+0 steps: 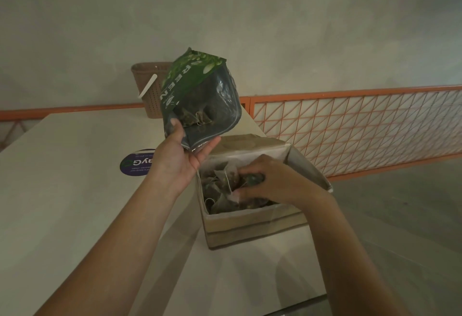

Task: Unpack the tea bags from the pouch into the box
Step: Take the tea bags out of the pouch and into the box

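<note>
Green leaf-printed pouch, tan box, orange lattice fence.

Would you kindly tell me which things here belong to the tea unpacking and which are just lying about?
In the job: green pouch, cardboard box, tea bags, left hand, right hand.

Lying about: brown basket, round purple sticker, orange mesh railing.

The box sits on the surface, tea bags inside. The pouch hangs above its left rear corner. A basket stands behind.
</note>
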The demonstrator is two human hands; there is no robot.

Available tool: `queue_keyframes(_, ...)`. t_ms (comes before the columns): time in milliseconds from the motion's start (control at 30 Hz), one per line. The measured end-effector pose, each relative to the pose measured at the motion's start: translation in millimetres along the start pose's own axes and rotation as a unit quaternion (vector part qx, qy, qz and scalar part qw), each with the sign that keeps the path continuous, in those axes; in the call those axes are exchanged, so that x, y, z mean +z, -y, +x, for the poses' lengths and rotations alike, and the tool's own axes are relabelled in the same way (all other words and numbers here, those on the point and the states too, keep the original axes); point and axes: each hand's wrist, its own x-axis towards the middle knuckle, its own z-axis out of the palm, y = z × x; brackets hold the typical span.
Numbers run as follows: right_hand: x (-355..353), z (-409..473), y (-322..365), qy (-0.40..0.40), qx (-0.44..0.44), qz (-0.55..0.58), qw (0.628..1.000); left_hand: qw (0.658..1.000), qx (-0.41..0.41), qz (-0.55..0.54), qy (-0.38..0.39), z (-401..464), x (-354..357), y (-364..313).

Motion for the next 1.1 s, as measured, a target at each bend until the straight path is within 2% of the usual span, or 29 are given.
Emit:
queue_keyframes(167,3.4,3.6,17.8,-0.065,0.032,-0.08,0.994,1.0,0.0,0.001,0.0,0.1,0.3,-0.4)
queue_keyframes(267,4.3,2.6,21.0,-0.028,0.036,-0.122,0.991,1.0,0.003,0.004,0.004,-0.1,0.2,-1.1)
queue_keyframes(333,-3.2,-1.4,17.3,-0.004,0.043,-0.096,0.994,1.0,0.004,0.006,0.007,-0.4,0.4,-1.8)
queue_keyframes(367,-6.7,-2.4,14.6,-0.019,0.046,-0.065,0.997,1.0,0.005,0.006,0.008,-0.7,0.3,-2.3)
queue_keyframes(467,-6.2,1.8,9.9,-0.179,0.019,0.011,0.984,1.0,0.008,0.009,0.008,-1.0,-1.2,-3.8)
queue_keyframes(500,-4.4,2.8,12.0,-0.205,-0.01,0.015,0.979,1.0,0.008,0.008,0.008,-1.1,-1.2,-4.1)
queue_keyframes(567,-2.1,0.7,17.1,-0.15,-0.052,0.012,0.987,1.0,0.01,0.006,0.009,-1.6,-0.8,-4.4)
queue_keyframes(633,-2.0,-1.7,17.7,-0.072,-0.019,-0.001,0.997,1.0,0.014,0.009,0.007,-2.9,0.7,-5.5)
queue_keyframes(667,-3.6,-0.1,17.6,-0.083,-0.001,-0.007,0.997,1.0,0.014,0.01,0.004,-3.6,1.0,-6.0)
queue_keyframes(733,-10.6,9.0,22.5,-0.203,0.0,0.024,0.979,1.0,0.013,0.014,-0.001,-3.6,0.6,-6.4)
queue_keyframes(800,-19.7,21.5,38.5,-0.322,-0.035,0.107,0.94,1.0,0.008,0.027,-0.004,-4.1,-0.8,-7.3)
queue_keyframes(867,-29.8,36.3,58.1,-0.361,-0.079,0.151,0.917,0.999,0.003,0.047,-0.007,-4.7,-1.3,-6.6)
queue_keyframes(1100,-31.6,57.4,98.9,-0.454,-0.172,0.127,0.865,0.991,0.038,0.131,-0.014,-6.7,3.1,-10.7)
